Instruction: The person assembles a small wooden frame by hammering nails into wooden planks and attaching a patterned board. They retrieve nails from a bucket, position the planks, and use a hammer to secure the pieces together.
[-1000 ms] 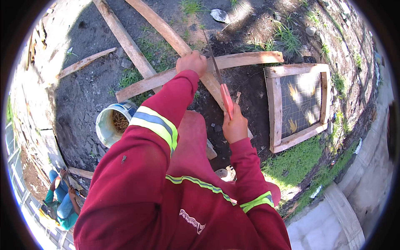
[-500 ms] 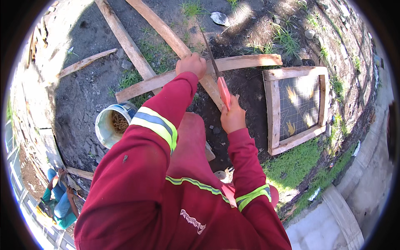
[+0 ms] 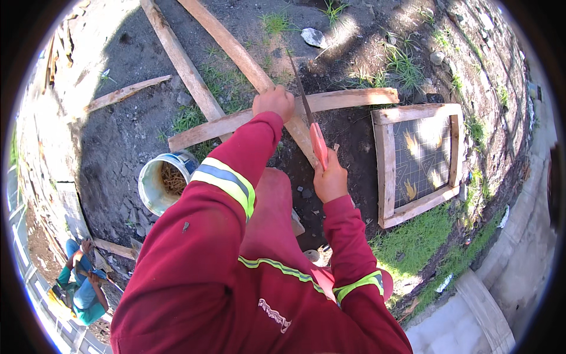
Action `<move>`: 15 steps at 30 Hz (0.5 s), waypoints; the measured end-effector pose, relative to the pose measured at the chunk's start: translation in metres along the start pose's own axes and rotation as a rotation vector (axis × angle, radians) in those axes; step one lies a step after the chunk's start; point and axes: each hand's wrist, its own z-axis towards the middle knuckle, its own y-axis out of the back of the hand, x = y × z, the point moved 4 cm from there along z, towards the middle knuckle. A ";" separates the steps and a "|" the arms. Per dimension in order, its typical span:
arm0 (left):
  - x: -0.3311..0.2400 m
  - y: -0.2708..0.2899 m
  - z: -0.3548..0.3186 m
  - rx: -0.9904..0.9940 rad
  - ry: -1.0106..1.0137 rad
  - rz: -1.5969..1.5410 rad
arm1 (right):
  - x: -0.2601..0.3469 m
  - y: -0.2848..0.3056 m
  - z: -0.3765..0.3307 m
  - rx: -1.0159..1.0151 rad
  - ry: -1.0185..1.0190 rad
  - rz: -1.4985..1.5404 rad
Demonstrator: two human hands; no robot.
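Observation:
My right hand point(image 3: 331, 178) is closed round the orange handle of a handsaw point(image 3: 317, 141). The thin dark blade points away from me and crosses a wooden crosspiece point(image 3: 348, 98) in the view; I cannot tell whether its teeth touch wood. My left hand point(image 3: 274, 102) grips a long wooden plank point(image 3: 227, 41) from above, where it lies over the crosspiece. The plank's near end comes down close to the saw handle. Another long plank point(image 3: 180, 65) runs beside it on the left.
A bucket point(image 3: 154, 187) with wood shavings stands left of my leg. At right lies a wooden frame point(image 3: 386, 171) with a gridded dark panel. A shorter stick point(image 3: 127, 93) is on the soil. A co-worker point(image 3: 86, 283) sits at the lower left. A pale stone point(image 3: 313, 38) lies beyond the saw.
The view has shifted slightly, so most things sit a little lower. Both hands keep their holds on plank and saw; the saw shows little movement against the wood.

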 end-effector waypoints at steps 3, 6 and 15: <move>0.000 -0.002 0.003 0.078 0.009 0.013 | -0.004 0.024 -0.053 0.011 0.025 0.005; 0.001 -0.001 0.002 0.048 0.015 -0.011 | 0.004 0.063 -0.110 0.019 -0.015 0.054; 0.001 -0.001 0.003 0.079 0.023 0.026 | 0.012 0.011 -0.013 -0.018 0.048 0.021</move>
